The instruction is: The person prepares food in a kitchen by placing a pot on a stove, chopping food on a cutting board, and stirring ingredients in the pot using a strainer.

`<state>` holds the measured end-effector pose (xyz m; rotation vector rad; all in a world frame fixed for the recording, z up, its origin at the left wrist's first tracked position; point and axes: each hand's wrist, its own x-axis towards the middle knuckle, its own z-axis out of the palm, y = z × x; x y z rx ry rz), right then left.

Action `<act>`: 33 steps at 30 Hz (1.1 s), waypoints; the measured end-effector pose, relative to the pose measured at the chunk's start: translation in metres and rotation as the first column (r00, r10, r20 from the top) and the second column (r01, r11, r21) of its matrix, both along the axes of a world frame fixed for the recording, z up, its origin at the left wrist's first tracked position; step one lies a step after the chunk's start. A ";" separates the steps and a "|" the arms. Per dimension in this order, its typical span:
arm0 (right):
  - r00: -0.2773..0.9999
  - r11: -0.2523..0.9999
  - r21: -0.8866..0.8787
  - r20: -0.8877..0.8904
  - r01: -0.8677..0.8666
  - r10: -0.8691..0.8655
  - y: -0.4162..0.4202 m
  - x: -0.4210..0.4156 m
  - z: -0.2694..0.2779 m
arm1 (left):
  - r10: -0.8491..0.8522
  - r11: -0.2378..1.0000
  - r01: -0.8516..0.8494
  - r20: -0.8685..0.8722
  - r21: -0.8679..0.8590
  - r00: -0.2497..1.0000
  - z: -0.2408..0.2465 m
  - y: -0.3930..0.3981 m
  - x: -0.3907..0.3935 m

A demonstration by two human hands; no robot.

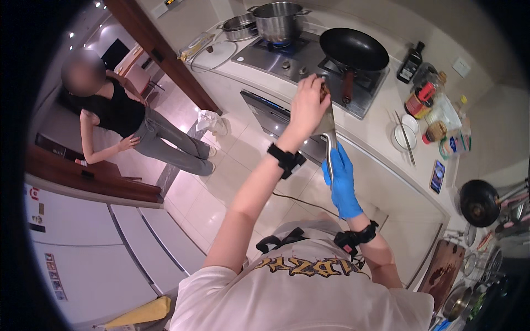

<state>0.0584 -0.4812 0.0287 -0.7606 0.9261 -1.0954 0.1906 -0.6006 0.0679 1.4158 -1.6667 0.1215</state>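
Note:
My right hand (343, 182), in a blue glove, is closed around the steel handle of a cleaver (326, 123), held up before the front edge of the stove counter. The broad blade points away from me, partly behind my bare left hand (308, 101). My left fingers curl over a small brown piece of food (324, 92) at the far end of the blade; most of it is hidden. Just beyond, a black wok (354, 47) with a wooden handle sits on the gas hob (269, 58). A steel pot (278, 22) stands over a lit blue flame.
Right counter: bottle (410, 62), jars, bowl (403, 137) with chopsticks (405, 140), phone (437, 176), black pan (479, 202), stained wooden board (443, 271). A glass lid (214, 56) lies left of the hob. A person (124, 111) stands at the doorway; a cable (302, 201) crosses the floor.

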 end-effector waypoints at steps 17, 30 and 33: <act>0.998 0.982 -0.184 0.044 -0.027 0.036 -0.321 0.214 0.054 | -0.014 1.000 0.020 0.203 -0.023 0.979 0.043 -0.337 0.230; 0.994 0.968 -0.229 -0.026 0.101 -0.110 -0.536 0.320 0.059 | -0.254 0.966 0.234 0.230 0.110 0.939 0.041 -0.572 0.318; 0.864 0.912 -0.350 -0.367 0.214 -0.344 -0.592 0.309 0.042 | -0.262 0.887 0.193 0.113 0.420 0.958 0.051 -0.598 0.305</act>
